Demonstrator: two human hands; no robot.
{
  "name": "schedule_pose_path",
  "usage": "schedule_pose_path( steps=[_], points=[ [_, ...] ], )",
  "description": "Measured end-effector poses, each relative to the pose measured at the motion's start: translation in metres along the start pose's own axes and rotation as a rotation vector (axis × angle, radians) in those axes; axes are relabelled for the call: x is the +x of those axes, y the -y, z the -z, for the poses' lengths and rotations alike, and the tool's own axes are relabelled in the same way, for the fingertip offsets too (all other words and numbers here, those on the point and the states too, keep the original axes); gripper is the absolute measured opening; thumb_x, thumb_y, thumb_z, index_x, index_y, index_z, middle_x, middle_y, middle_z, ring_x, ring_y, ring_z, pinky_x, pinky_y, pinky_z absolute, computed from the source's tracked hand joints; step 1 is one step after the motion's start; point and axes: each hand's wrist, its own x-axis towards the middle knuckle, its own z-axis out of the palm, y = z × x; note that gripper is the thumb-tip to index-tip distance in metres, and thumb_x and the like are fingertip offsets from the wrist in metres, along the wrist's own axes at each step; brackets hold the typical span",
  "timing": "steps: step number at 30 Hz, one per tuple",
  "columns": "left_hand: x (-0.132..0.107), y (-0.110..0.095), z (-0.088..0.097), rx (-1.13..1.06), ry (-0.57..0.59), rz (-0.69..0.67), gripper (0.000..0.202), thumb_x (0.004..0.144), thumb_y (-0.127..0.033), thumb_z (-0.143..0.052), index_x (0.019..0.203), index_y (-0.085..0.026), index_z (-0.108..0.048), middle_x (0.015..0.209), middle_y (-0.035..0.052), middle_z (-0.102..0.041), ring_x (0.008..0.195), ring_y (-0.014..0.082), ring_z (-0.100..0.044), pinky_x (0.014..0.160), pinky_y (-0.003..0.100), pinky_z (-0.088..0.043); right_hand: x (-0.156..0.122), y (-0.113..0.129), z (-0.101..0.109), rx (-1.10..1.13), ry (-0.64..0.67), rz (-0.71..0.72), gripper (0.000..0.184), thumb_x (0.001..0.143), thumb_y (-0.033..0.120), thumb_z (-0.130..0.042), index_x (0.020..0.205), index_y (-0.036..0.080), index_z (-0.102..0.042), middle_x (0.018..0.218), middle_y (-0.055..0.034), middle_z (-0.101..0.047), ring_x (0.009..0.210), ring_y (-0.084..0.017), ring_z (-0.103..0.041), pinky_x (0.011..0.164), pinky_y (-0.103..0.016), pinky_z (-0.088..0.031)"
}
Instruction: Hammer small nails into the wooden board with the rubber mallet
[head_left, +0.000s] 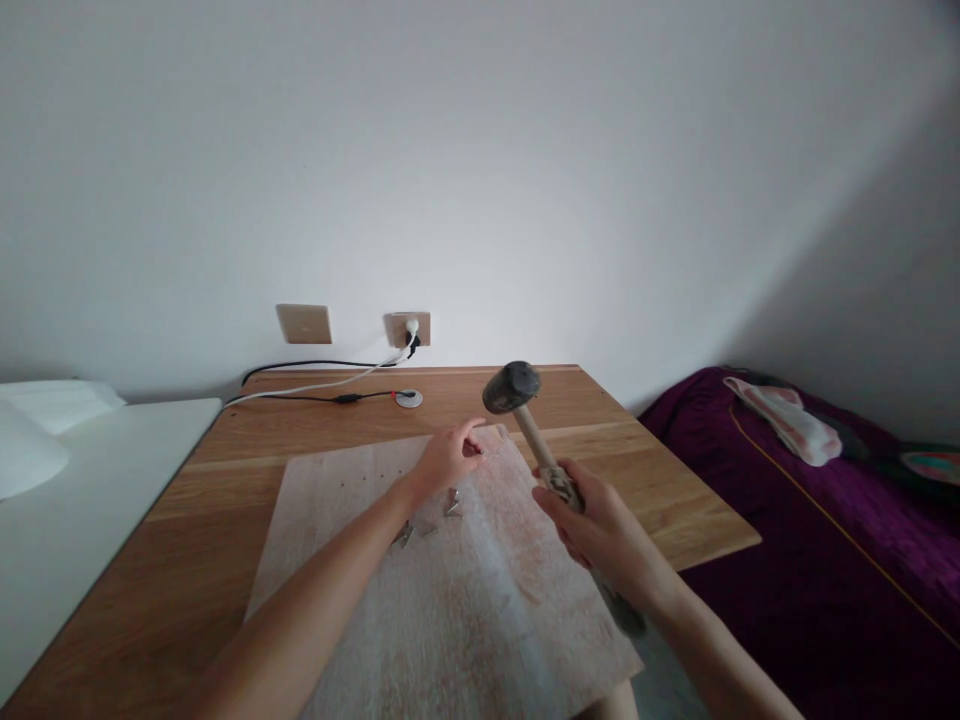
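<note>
Background is filled by a pale wall (pixel 570 180). Centre and lower frame are taken up by a wooden table (pixel 675 500); right side is covered by purple fabric (pixel 750 620); left edge is occupied by a white surface (pixel 97 520). Whitish board (pixel 405 620), worn and reddish in patches, is laid on the table, lower centre.

Mallet (pixel 534 437) is held right of centre, clear of the board, dark head pointed to upper left. Striped cloth (pixel 787 420) is draped over the fabric, right. Right hand (pixel 604 525): fingers wrapped round the mallet handle, closed. Left hand (pixel 450 460): placed over the board's far part, near frame centre, thumb and index curled toward each other; whether anything is pinched there cannot be told.

Blank wall plate (pixel 304 324) and socket (pixel 397 330) are mounted left of centre; socket is fed by a white plug (pixel 412 326). Small metal pieces (pixel 406 536) are scattered on the board below the left hand. Dark specks (pixel 364 478) are seen left of it.
</note>
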Motion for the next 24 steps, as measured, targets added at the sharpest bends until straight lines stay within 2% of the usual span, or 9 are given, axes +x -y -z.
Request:
schedule_pose_path(
  steps=[3, 5, 7, 9, 11, 14, 16, 20, 24],
  points=[
    [0.0, 0.002, 0.0, -0.006, -0.005, 0.003, 0.062, 0.078, -0.016, -0.073, 0.139, -0.018, -0.062, 0.095, 0.0035, -0.078, 0.09, 0.0196, -0.071, 0.092, 0.033, -0.053, 0.004, -0.008, -0.002, -0.01, 0.01, 0.031, 0.043, 0.089, 0.063, -0.063, 0.091, 0.021, -0.055, 0.051, 0.0082, -0.051, 0.043, -0.005, -0.047, 0.043, -0.015, -0.038],
    [0.0, 0.003, -0.001, -0.008, 0.008, 0.001, 0.059, 0.079, -0.017, -0.073, 0.137, -0.018, -0.062, 0.095, 0.0036, -0.078, 0.09, 0.0197, -0.072, 0.091, 0.032, -0.053, 0.001, -0.015, -0.005, 0.005, 0.048, -0.026, 0.051, 0.086, 0.068, -0.063, 0.073, 0.021, -0.049, 0.047, 0.0068, -0.048, 0.039, -0.004, -0.042, 0.039, -0.016, -0.033],
    [0.0, 0.004, -0.002, -0.003, 0.012, -0.001, 0.058, 0.079, -0.017, -0.074, 0.137, -0.018, -0.062, 0.094, 0.0034, -0.078, 0.088, 0.0194, -0.072, 0.089, 0.031, -0.053, -0.005, -0.019, -0.007, 0.041, 0.066, -0.1, 0.057, 0.08, 0.074, -0.065, 0.066, 0.023, -0.043, 0.047, 0.0083, -0.043, 0.034, -0.003, -0.033, 0.033, -0.017, -0.026],
    [0.0, 0.004, -0.002, 0.0, 0.007, -0.003, 0.06, 0.08, -0.016, -0.074, 0.138, -0.018, -0.061, 0.095, 0.0037, -0.078, 0.089, 0.0193, -0.072, 0.089, 0.031, -0.053, -0.012, -0.016, -0.006, 0.085, 0.042, -0.121, 0.061, 0.077, 0.079, -0.065, 0.067, 0.024, -0.041, 0.05, 0.0101, -0.039, 0.034, -0.002, -0.029, 0.032, -0.017, -0.024],
    [-0.001, 0.004, -0.002, -0.006, 0.007, -0.006, 0.063, 0.08, -0.014, -0.073, 0.141, -0.018, -0.059, 0.097, 0.0041, -0.078, 0.091, 0.0191, -0.072, 0.091, 0.031, -0.053, -0.017, -0.002, -0.001, 0.115, -0.003, -0.08, 0.061, 0.08, 0.08, -0.062, 0.069, 0.023, -0.042, 0.05, 0.01, -0.039, 0.036, -0.003, -0.033, 0.035, -0.016, -0.027],
    [-0.002, 0.005, -0.002, -0.011, 0.011, -0.008, 0.063, 0.08, -0.014, -0.073, 0.141, -0.018, -0.059, 0.099, 0.0045, -0.078, 0.093, 0.0191, -0.072, 0.091, 0.031, -0.053, -0.02, 0.021, 0.01, 0.127, -0.031, 0.06, 0.055, 0.089, 0.077, -0.055, 0.082, 0.023, -0.049, 0.06, 0.0046, -0.055, 0.046, -0.008, -0.052, 0.043, -0.019, -0.042],
    [-0.002, 0.005, -0.001, -0.009, 0.012, -0.004, 0.062, 0.08, -0.013, -0.073, 0.14, -0.018, -0.06, 0.099, 0.004, -0.078, 0.092, 0.0192, -0.072, 0.091, 0.031, -0.053, -0.019, 0.025, 0.015, 0.044, -0.089, 0.163, 0.055, 0.092, 0.077, -0.049, 0.082, 0.024, -0.046, 0.058, 0.0046, -0.054, 0.046, -0.01, -0.053, 0.045, -0.022, -0.044],
    [0.0, 0.007, -0.002, -0.022, 0.014, 0.004, 0.068, 0.079, -0.014, -0.073, 0.144, -0.019, -0.056, 0.096, 0.0024, -0.078, 0.093, 0.0194, -0.072, 0.094, 0.032, -0.053, -0.011, 0.002, 0.01, -0.222, -0.251, 0.155, 0.052, 0.096, 0.074, -0.043, 0.076, 0.026, -0.041, 0.05, 0.0073, -0.045, 0.041, -0.009, -0.044, 0.043, -0.022, -0.035],
    [0.002, 0.011, -0.004, -0.072, 0.001, 0.018, 0.082, 0.077, -0.017, -0.076, 0.153, -0.02, -0.045, 0.092, 0.0008, -0.078, 0.089, 0.0192, -0.073, 0.092, 0.033, -0.054, -0.006, -0.025, -0.007, -0.342, -0.177, 0.084, 0.04, 0.097, 0.059, -0.048, 0.075, 0.025, -0.047, 0.049, 0.0052, -0.049, 0.041, -0.012, -0.046, 0.047, -0.024, -0.032]
  ],
)
